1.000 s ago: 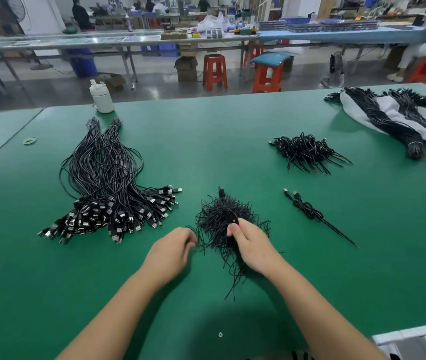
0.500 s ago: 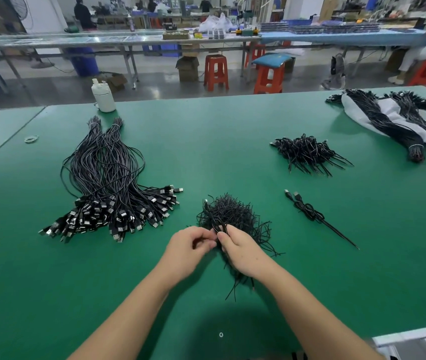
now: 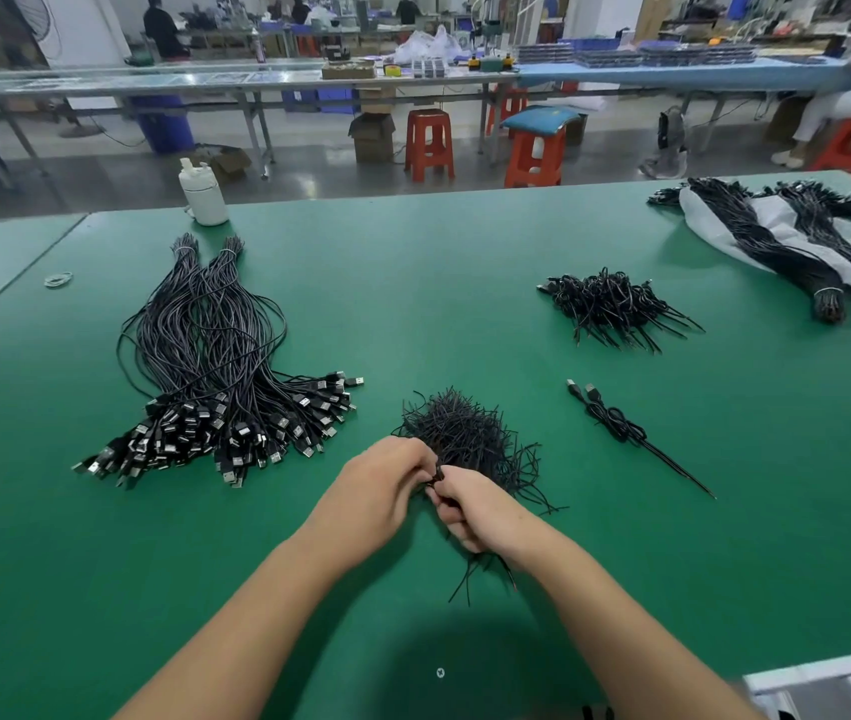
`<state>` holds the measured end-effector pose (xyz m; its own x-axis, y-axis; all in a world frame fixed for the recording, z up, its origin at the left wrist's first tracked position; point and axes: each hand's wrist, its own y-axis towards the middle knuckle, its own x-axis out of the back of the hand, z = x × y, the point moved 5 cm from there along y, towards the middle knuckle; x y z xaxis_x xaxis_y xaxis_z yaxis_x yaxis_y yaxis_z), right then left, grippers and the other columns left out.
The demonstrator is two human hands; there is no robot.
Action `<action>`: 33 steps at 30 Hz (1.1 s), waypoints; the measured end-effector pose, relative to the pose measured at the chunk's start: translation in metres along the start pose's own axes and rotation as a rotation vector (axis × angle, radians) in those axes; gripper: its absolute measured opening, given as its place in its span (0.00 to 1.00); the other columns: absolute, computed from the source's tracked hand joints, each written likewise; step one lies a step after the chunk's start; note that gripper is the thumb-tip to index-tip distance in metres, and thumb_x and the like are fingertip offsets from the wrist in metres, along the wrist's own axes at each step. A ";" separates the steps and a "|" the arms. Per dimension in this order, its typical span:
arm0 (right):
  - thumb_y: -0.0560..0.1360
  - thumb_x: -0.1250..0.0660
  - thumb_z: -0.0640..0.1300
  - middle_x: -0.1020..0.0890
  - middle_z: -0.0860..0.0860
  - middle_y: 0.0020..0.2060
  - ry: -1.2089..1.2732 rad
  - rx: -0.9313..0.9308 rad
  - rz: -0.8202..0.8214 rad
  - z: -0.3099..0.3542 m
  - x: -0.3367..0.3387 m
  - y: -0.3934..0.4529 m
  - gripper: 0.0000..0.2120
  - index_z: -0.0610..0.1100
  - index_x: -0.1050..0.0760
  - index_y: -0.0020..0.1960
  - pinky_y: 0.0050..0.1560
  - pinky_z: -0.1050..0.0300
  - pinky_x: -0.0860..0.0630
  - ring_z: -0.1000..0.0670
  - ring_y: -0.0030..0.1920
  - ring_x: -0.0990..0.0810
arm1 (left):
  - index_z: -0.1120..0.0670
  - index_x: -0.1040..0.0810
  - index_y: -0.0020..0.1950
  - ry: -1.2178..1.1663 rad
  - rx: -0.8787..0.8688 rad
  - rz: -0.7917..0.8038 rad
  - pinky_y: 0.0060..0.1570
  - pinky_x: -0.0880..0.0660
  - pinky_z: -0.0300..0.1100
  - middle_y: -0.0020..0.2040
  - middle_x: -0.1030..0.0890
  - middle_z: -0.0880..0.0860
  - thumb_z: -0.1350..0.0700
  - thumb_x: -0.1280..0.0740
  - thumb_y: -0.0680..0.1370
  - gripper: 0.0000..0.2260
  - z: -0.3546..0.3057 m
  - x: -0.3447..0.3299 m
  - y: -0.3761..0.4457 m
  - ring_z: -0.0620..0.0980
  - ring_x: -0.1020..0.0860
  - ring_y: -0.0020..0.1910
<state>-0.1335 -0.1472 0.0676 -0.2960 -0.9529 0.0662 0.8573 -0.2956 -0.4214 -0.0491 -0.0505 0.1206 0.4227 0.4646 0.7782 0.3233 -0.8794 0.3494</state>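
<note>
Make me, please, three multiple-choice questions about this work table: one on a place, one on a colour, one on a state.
1. Where does the bottle stand? A. at the far edge of the table, beyond the big cable bundle; B. on a shelf; C. in a drawer.
2. What colour is the table top? A. red; B. white; C. green.
3. What do the left hand and the right hand do? A. lie flat; B. pinch black ties at the pile's near edge; C. wave.
1 A, it stands behind the bundle; 2 C, the bare surface is green; 3 B, both hands' curled fingers meet on ties.
</note>
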 end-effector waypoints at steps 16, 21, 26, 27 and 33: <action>0.83 0.47 0.59 0.21 0.52 0.42 -1.117 0.456 -0.404 0.019 0.002 -0.012 0.17 0.49 0.29 0.46 0.45 0.49 0.27 0.46 0.44 0.21 | 0.52 0.18 0.40 -0.367 0.603 -0.036 0.32 0.33 0.29 0.32 0.22 0.44 0.61 0.29 0.76 0.06 0.027 -0.007 0.000 0.40 0.30 0.29; 0.84 0.48 0.58 0.19 0.51 0.44 -1.199 0.451 -0.339 0.018 -0.001 -0.010 0.17 0.48 0.27 0.50 0.45 0.49 0.27 0.44 0.44 0.19 | 0.52 0.18 0.40 -0.333 0.589 0.020 0.31 0.34 0.30 0.30 0.21 0.43 0.59 0.28 0.76 0.05 0.027 -0.007 0.000 0.38 0.30 0.27; 0.84 0.49 0.56 0.18 0.50 0.47 -1.274 0.482 -0.298 0.016 -0.002 -0.009 0.18 0.47 0.26 0.56 0.46 0.50 0.28 0.45 0.47 0.19 | 0.51 0.18 0.37 -0.266 0.601 -0.050 0.29 0.35 0.31 0.29 0.22 0.44 0.52 0.24 0.72 0.07 0.030 -0.001 -0.002 0.39 0.31 0.26; 0.85 0.49 0.56 0.18 0.49 0.47 -1.284 0.482 -0.296 0.016 -0.003 -0.008 0.18 0.47 0.26 0.57 0.47 0.50 0.28 0.45 0.47 0.19 | 0.50 0.18 0.36 -0.225 0.593 -0.050 0.29 0.36 0.32 0.28 0.22 0.44 0.51 0.24 0.72 0.07 0.029 0.000 -0.002 0.39 0.31 0.26; 0.85 0.50 0.53 0.18 0.49 0.48 -1.318 0.440 -0.325 0.017 -0.001 -0.009 0.17 0.46 0.26 0.60 0.48 0.50 0.25 0.45 0.47 0.18 | 0.44 0.14 0.39 -0.165 0.504 0.061 0.28 0.36 0.32 0.31 0.19 0.42 0.46 0.29 0.76 0.08 0.017 -0.001 -0.001 0.39 0.29 0.26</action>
<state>-0.1335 -0.1446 0.0865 -0.1091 -0.1332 0.9851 0.9594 -0.2734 0.0693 -0.0357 -0.0480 0.1108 0.5678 0.4604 0.6823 0.6434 -0.7653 -0.0191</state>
